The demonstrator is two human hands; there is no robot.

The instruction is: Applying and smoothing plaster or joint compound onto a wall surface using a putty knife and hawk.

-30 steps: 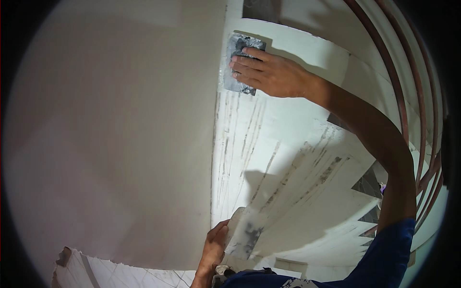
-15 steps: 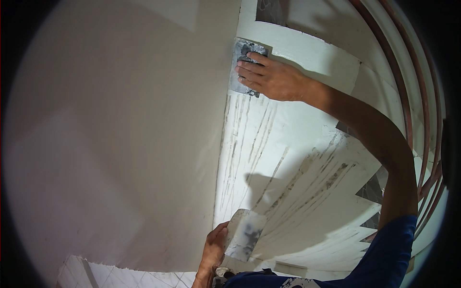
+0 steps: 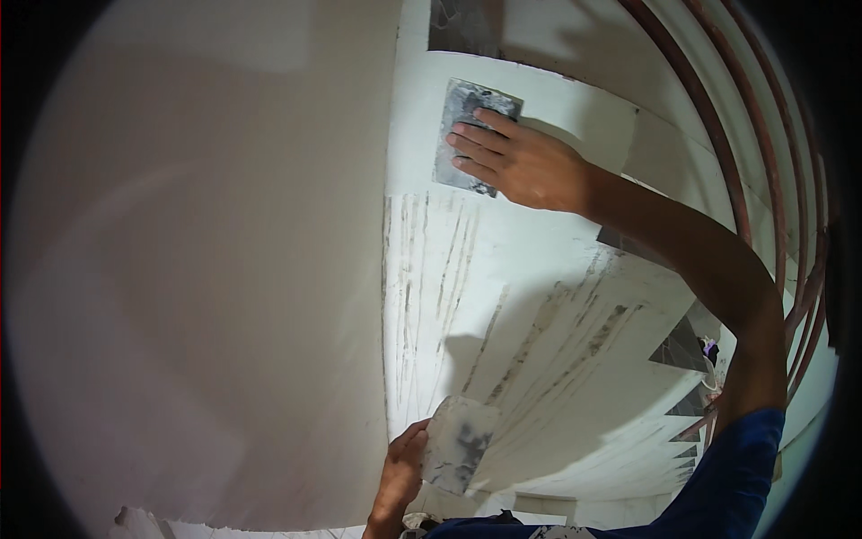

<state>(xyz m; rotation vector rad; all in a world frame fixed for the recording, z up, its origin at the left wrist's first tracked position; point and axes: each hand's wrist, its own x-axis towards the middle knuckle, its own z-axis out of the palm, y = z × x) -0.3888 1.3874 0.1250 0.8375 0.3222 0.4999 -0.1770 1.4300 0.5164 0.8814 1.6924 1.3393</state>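
Observation:
My right hand (image 3: 539, 166) spreads its fingers over the back of a grey, plaster-smeared flat trowel (image 3: 456, 101), gripping it; any handle is hidden beneath the fingers. The trowel lies against the upper part of a white wall (image 3: 539, 238), a little right of the corner with the beige wall. Dark vertical streaks mark the white surface below it. Low in the view, my left hand (image 3: 401, 467) clasps the left edge of a second flat blade (image 3: 460, 445), pale with grey smears, held away from the wall.
A wide, smooth beige wall (image 3: 206, 269) fills the left side. Curved reddish-brown rails (image 3: 709, 85) run down the right. Dark stair-shaped tile pieces (image 3: 682, 346) edge the white wall, and a dark panel (image 3: 462, 27) is at the top. White tiles (image 3: 144, 524) show at lower left.
My right hand has slid the trowel rightward, away from the wall corner. The whole view has shifted slightly. My left hand still holds its blade low, nearly unmoved.

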